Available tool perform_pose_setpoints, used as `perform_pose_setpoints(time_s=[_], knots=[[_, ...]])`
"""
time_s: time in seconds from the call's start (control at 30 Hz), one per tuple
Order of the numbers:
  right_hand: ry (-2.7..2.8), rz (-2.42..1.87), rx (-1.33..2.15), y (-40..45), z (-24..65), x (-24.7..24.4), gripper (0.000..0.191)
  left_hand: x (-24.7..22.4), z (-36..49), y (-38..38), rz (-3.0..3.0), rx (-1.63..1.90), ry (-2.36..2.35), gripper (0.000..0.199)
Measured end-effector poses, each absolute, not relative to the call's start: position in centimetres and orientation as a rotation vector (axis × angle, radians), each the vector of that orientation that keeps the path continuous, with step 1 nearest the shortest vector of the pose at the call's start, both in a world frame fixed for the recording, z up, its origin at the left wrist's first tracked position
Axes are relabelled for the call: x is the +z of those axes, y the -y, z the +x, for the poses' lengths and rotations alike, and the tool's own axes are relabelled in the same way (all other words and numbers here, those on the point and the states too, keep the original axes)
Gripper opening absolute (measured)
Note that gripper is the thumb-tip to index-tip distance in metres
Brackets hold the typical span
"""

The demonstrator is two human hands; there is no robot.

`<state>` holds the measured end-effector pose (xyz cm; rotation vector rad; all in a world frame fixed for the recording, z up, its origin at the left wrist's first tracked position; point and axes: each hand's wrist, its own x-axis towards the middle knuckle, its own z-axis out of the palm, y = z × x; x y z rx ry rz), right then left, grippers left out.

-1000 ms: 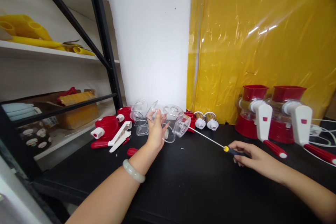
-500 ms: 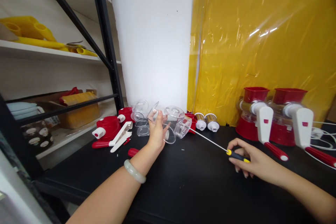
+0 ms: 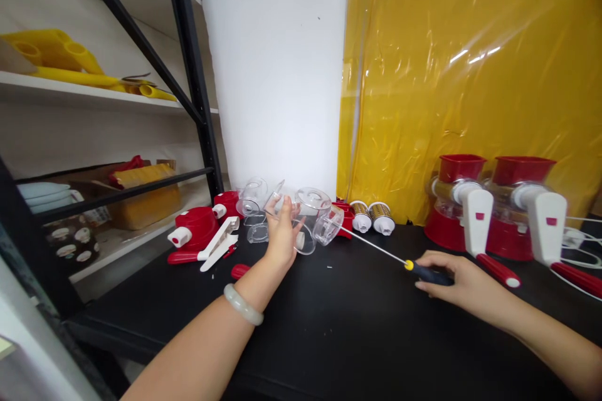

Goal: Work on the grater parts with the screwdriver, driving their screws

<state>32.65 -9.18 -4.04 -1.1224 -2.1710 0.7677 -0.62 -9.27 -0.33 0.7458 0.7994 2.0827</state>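
My left hand [image 3: 283,232] is wrapped around a clear plastic grater housing [image 3: 313,202], which lies tilted with its round opening toward the right. My right hand [image 3: 444,276] grips a screwdriver [image 3: 423,272] by its dark blue and yellow handle. The long thin shaft runs up and left, and its tip is inside the housing's round opening [image 3: 328,227]; what the tip touches is hidden. A second clear housing [image 3: 253,197] stands just left of my left hand. Behind the held housing, a red part [image 3: 347,220] partly shows.
Two assembled red and white rotary graters [image 3: 455,225] stand at the right. Two drum blades [image 3: 380,218] lie at the back. Red bases [image 3: 197,229] and a white crank with a red handle [image 3: 216,247] lie left. A small screw-like piece [image 3: 329,267] rests on the black table [image 3: 367,338].
My right fingers have shifted around the screwdriver handle and now cover its end. The screwdriver's tip and the held housing stay in about the same place.
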Motion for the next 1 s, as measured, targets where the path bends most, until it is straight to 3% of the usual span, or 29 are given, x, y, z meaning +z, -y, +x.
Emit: perform_pose_setpoints(time_s=[0.2,0.5,0.73,0.87,1.0], knots=[[2.185,-1.121,0.419,9.3,32.2,-4.8,0.029,-0.3,-0.3,9.5,0.768,2.070,-0.796,0.060],[2.211,-1.127,0.577,10.2,32.5,-4.0,0.028,-0.3,-0.5,9.3,0.738,2.084,-0.788,0.061],[2.198,-1.097,0.419,8.8,32.8,-4.7,0.038,-0.3,-0.8,9.1,0.731,2.109,-0.796,0.062],[2.208,-1.113,0.372,8.5,32.9,-4.7,0.024,-0.2,-0.8,9.2,0.715,2.104,-0.802,0.060],[2.208,-1.187,0.393,9.1,32.6,-4.7,0.030,-0.2,-0.6,9.3,0.724,2.081,-0.795,0.058]])
